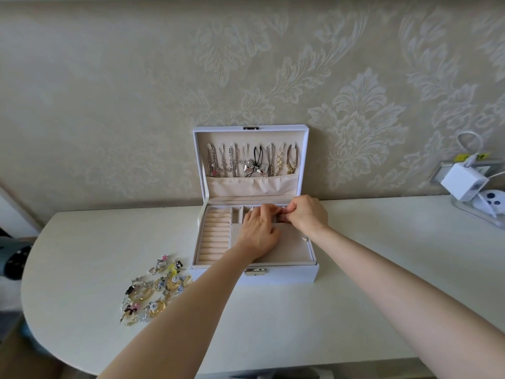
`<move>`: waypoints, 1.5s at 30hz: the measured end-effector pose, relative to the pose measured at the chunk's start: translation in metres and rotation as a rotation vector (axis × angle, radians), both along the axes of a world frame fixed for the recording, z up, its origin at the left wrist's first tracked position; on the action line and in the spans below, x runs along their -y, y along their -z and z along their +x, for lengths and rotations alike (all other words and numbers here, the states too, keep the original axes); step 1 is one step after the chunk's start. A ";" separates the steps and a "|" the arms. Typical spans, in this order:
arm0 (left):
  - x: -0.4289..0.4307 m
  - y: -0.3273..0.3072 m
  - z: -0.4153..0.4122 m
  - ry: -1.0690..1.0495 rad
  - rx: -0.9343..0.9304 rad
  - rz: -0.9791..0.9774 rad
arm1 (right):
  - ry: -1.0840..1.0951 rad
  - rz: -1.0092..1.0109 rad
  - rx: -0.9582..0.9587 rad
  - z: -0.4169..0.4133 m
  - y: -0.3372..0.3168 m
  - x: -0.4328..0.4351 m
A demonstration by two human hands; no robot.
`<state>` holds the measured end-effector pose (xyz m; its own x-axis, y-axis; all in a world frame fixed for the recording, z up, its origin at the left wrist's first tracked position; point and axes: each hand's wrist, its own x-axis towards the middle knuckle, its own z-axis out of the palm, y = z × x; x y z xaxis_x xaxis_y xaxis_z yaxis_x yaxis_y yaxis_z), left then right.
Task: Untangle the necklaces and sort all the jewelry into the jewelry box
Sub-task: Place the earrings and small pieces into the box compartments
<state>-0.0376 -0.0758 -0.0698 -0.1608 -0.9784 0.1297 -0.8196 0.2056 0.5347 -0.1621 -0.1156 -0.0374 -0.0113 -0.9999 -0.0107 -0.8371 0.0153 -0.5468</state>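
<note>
A white jewelry box (284, 274) stands open against the wall. Several necklaces (251, 162) hang on hooks inside its raised lid. Over the small compartments at the back of the tray, my left hand (259, 231) and my right hand (307, 214) meet, fingers curled together on a small piece of jewelry (282, 216) that is mostly hidden. The ring rolls (216, 236) on the tray's left are bare. A pile of loose jewelry (155, 291), gold hoops and charms, lies on the table left of the box.
The white table (355, 296) has a rounded left end and its front edge is near me. A white charger (463, 181) plugged into a wall socket and a small white figure (489, 205) sit at the far right.
</note>
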 end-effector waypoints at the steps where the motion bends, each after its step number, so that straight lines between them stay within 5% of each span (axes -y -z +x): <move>1: 0.000 0.000 0.000 0.001 -0.016 -0.004 | -0.001 -0.007 -0.017 0.000 0.000 -0.001; 6: -0.006 -0.011 0.005 -0.132 -0.264 -0.241 | -0.003 -0.010 0.016 -0.003 -0.007 -0.002; 17: -0.067 -0.015 0.054 -0.350 -0.267 -0.538 | -0.295 -0.173 0.065 0.045 -0.032 -0.040; 23: -0.101 -0.006 0.125 -0.619 -0.360 -0.481 | -0.559 -0.113 0.066 0.095 -0.036 -0.064; 28: -0.117 0.016 0.181 -0.768 -0.233 -0.284 | -0.670 -0.122 0.008 0.129 -0.031 -0.070; 37: -0.107 0.023 0.200 -0.653 0.046 0.120 | -0.786 -0.215 -0.101 0.165 -0.011 -0.073; 45: -0.102 0.020 0.201 -0.602 0.048 0.092 | -0.819 -0.237 -0.176 0.169 0.001 -0.070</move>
